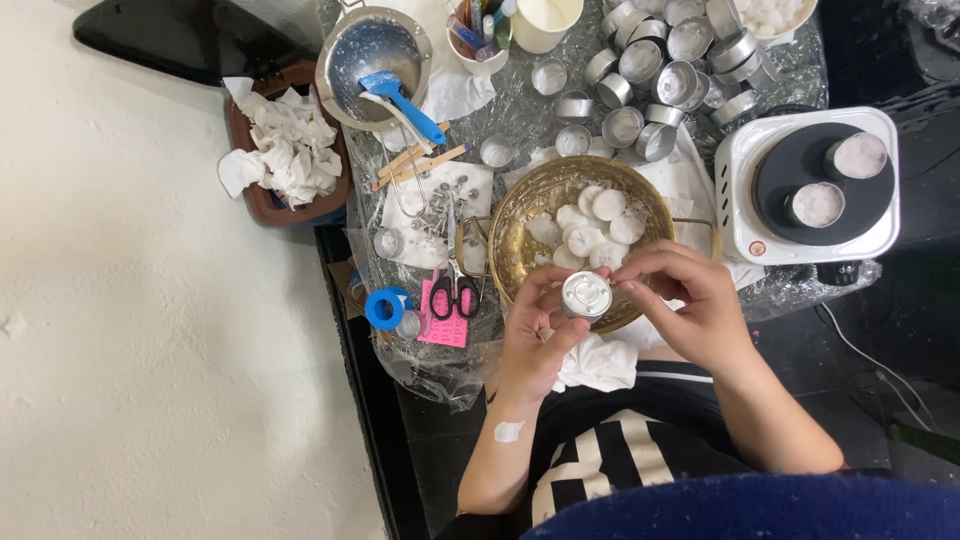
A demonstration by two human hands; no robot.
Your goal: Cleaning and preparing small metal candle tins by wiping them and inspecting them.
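Both hands meet over the near rim of a brass bowl (520, 215) that holds several white wax discs (592, 225). My left hand (535, 335) grips a small round metal tealight cup (586, 295) from below and the left. My right hand (690, 300) pinches the cup's right edge with its fingertips. A crumpled white tissue (600, 362) lies just under my left hand.
A white electric hotplate (815, 185) with two filled cups stands at right. Several empty metal cups (660, 70) crowd the back. Scissors (455, 290), blue tape roll (385, 305), wooden sticks (420, 160), a steel pot with a blue spatula (375, 60) and a tray of used tissues (280, 150) lie left.
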